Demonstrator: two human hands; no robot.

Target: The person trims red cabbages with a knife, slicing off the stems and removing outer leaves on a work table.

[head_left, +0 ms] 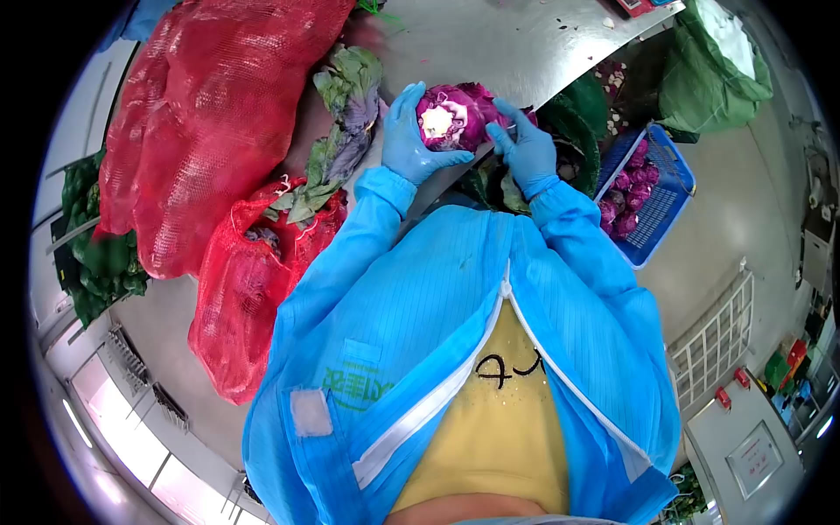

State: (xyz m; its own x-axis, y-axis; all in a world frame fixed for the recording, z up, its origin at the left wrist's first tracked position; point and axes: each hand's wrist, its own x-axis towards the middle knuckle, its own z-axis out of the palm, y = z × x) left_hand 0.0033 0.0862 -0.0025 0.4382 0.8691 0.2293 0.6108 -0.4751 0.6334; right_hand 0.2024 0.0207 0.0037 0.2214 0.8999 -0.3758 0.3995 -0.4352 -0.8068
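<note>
A red cabbage (472,109) is held above the near edge of the metal table, its pale cut stem end facing up and to the left. My left hand (409,144), in a blue glove, cups it from the left with the thumb along its lower side. On the right, my gloved right hand (528,153) is closed near the cabbage's side, thumb and fingers drawn together. What lies between those fingers is too small to make out. Loose cabbage leaves (337,144) lie left of my left hand.
Red mesh sacks (219,114) cover the left part of the metal table (490,44); a smaller red mesh bag (245,297) hangs nearer. To the right are a dark green bag (582,114), a blue basket (669,197) of red cabbages and a green sack (713,79).
</note>
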